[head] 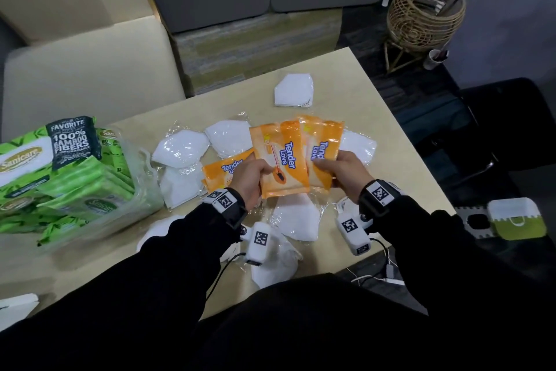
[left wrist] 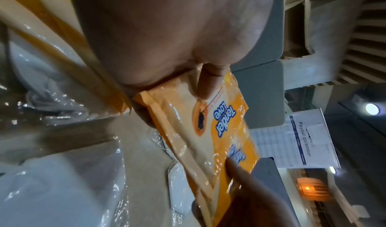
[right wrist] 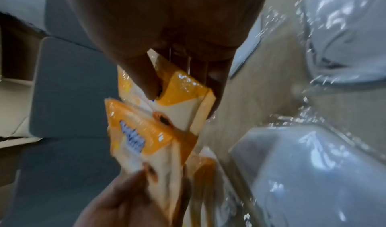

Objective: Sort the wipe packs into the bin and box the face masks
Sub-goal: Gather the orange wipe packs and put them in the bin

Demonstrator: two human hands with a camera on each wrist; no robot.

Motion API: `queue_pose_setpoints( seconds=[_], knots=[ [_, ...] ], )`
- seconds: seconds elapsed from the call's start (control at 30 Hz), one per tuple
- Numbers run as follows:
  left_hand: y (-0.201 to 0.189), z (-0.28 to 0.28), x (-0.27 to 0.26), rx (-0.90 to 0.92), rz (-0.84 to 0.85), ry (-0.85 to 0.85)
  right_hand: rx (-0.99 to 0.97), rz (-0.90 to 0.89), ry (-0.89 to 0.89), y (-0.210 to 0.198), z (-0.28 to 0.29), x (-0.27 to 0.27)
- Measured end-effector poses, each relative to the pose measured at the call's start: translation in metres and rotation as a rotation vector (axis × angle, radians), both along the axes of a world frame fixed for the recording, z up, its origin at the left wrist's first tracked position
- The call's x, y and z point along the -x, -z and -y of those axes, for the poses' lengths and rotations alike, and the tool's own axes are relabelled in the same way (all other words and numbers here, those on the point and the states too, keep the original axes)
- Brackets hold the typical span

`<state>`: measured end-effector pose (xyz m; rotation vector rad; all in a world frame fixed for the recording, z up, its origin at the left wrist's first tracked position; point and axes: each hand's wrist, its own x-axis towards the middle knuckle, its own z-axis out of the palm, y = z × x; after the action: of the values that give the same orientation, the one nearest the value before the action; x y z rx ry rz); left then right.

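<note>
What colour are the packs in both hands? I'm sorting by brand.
Orange and cream wipe packs, clearest in the head view.

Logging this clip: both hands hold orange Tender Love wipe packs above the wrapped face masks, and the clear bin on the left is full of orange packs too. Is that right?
Not quite: the head view shows the clear bin holds green Sanicare packs, not orange ones. The rest stands: the left hand and right hand hold orange Tender Love packs above the wrapped face masks.
</note>
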<state>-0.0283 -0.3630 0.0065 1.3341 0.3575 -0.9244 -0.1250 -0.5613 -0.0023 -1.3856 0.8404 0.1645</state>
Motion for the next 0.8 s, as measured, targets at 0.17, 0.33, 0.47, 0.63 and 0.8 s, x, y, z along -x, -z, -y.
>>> queue_pose_setpoints(
  seconds=[0.17,0.33,0.47,0.63,0.8],
  knots=[
    [-0.003,-0.008,0.002,0.009,0.059,-0.043,0.019,0.051,-0.195,-0.013,-0.033,-0.011],
    [-0.003,-0.022,0.002,0.049,-0.029,-0.115,0.055,0.113,-0.325,-0.025,-0.06,-0.016],
    [-0.001,-0.028,0.004,0.063,-0.047,-0.116,0.281,0.146,-0.472,-0.026,-0.076,-0.019],
    [0.005,-0.032,0.0,0.025,0.036,-0.069,0.608,0.081,-0.627,-0.029,-0.072,-0.023],
    [0.006,-0.041,-0.024,-0.37,0.697,0.278,0.794,0.084,-0.832,-0.032,-0.047,-0.019]
  ],
)
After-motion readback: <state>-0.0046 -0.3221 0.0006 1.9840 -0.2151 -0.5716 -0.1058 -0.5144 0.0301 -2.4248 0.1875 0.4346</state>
